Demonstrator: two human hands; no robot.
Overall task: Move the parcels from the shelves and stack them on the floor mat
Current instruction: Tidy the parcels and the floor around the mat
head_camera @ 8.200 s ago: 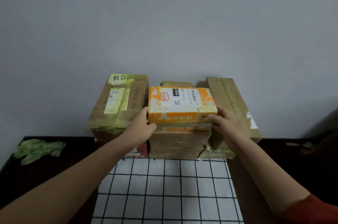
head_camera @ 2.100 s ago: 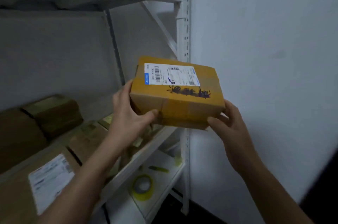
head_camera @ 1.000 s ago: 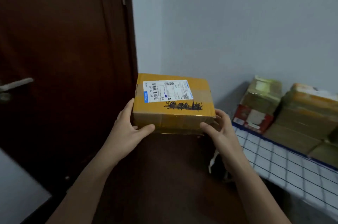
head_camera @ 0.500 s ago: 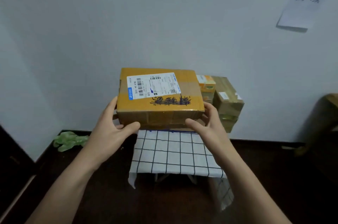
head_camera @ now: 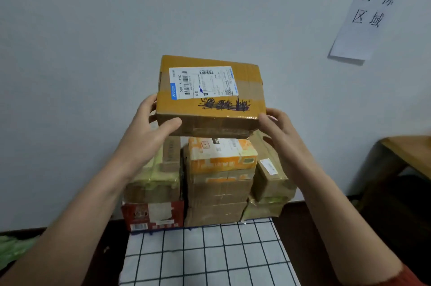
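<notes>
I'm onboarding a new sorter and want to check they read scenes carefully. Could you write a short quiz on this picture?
1. True or false: only one hand grips the yellow parcel.
2. Which box tops the middle column of the stack? A) red box B) orange box C) blue box
3. What does the stack stand on?
Key: 1. False: the left hand and the right hand each hold a side. 2. B. 3. The checked mat.
</notes>
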